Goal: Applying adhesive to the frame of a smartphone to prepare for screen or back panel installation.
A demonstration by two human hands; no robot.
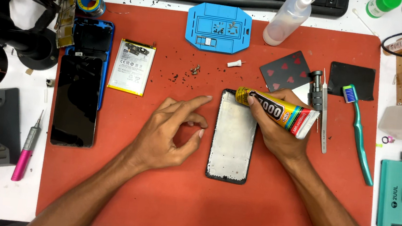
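Observation:
A phone frame (231, 140) with a bare silver inside lies upright in the middle of the red mat (177, 204). My right hand (278, 130) is shut on a yellow and black glue tube (279, 112), whose nozzle end points at the frame's top edge. Just left of the frame rests my left hand (172, 135), fingers loosely curled and empty, with the thumb tip close to the frame's left side.
A dark phone screen (76, 100), a blue phone back (93, 36) and a white battery (132, 66) lie at the mat's left. A blue screw tray (219, 27), squeeze bottle (287, 19), playing card (286, 69), tweezers (324, 117), toothbrush (359, 130) and pink screwdriver (26, 152) surround the work.

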